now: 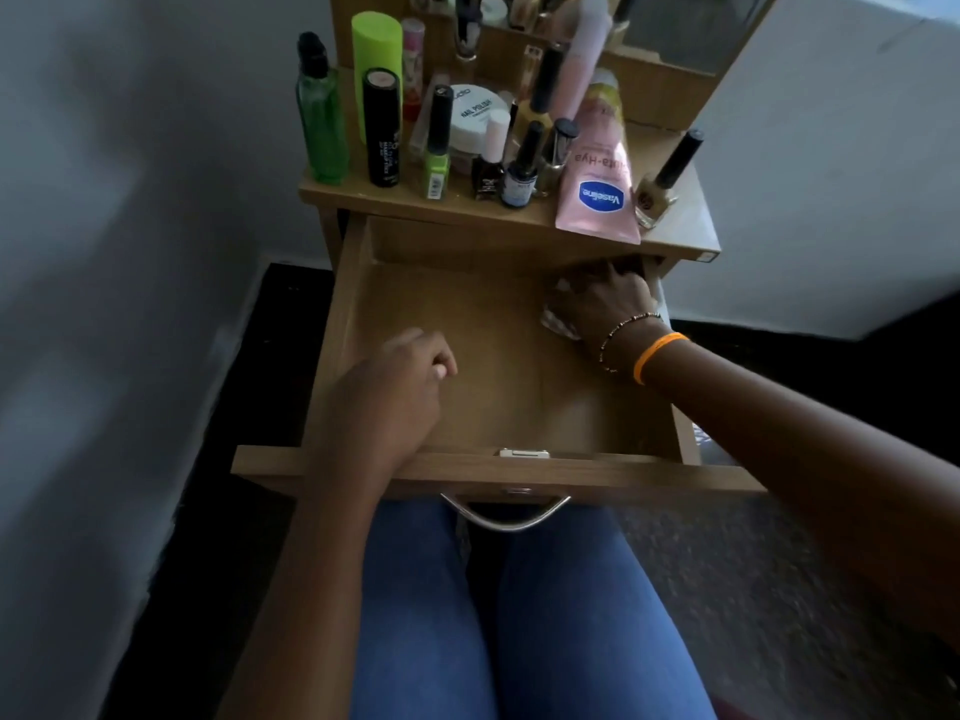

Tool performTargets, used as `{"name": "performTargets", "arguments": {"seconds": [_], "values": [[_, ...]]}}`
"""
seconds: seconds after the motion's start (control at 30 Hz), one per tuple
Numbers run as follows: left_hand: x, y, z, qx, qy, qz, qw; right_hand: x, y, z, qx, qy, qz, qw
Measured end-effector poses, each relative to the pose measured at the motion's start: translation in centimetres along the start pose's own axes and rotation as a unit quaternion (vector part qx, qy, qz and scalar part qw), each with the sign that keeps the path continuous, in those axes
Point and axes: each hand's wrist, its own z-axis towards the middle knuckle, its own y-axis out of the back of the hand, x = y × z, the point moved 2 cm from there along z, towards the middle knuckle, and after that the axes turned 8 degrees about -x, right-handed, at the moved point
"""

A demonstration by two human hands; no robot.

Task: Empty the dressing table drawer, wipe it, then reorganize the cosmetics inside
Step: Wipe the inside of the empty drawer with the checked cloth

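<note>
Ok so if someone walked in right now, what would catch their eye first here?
Probably the open drawer, pulled out over the person's lap and nearly bare. The right hand is in its far right corner on something clear and blurred, and the left hand hovers loosely curled over the near left. Behind, the tabletop is crowded with cosmetics, the pink Vaseline tube and green bottle standing out.

My orange wristband (658, 356) sits above the tan wooden drawer (467, 376), beyond it a pink tube (600, 179) and green bottle (322, 122).
</note>
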Motion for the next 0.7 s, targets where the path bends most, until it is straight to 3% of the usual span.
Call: {"name": "performTargets", "arguments": {"seconds": [0.13,0.3,0.43,0.53,0.7], "values": [[-1.6,-1.3,-0.1,0.073,-0.004,0.0,0.997,0.0,-0.1,0.4,-0.042,0.057,-0.207,0.976],[-1.0,-1.3,-0.1,0.091,0.026,-0.016,0.995,0.6,-1.6,-2.6,0.061,0.044,-0.246,0.966],[-0.9,-1.2,0.0,0.105,0.038,-0.03,0.993,1.4,0.8,-6.0,0.177,0.057,-0.138,0.973],[-0.8,-1.3,0.0,0.111,0.044,-0.04,0.992,1.7,3.0,-8.2,0.277,0.115,-0.073,0.951],[-0.8,-1.0,0.1,0.037,0.015,-0.052,0.998,1.6,2.8,-7.0,0.343,0.04,0.049,0.937]]}}
